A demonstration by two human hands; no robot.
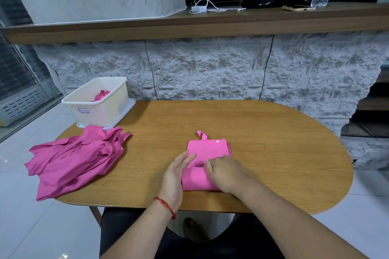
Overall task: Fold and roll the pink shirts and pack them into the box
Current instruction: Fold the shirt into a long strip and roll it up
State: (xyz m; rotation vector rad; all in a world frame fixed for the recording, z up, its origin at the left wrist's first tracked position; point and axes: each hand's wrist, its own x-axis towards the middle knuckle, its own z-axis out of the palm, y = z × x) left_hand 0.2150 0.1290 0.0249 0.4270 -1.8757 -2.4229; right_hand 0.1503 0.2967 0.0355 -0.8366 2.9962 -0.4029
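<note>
A folded pink shirt [207, 149] lies in the middle of the wooden table [273, 153], its near end partly rolled into a thick tube. My left hand [175, 174] has straight fingers and touches the roll's left side. My right hand [226, 172] rests on top of the roll, its fingers curled over the fabric edge. A white plastic box [99, 107] stands at the table's far left corner with a rolled pink shirt [101, 95] inside. A pile of loose pink shirts [73, 157] lies at the table's left, hanging over the edge.
The box stands on its clear lid [126, 111]. A stone-textured wall [210, 69] rises just behind the table under a wooden counter [210, 21] holding cables, a phone and a bottle. Tiled floor lies on both sides.
</note>
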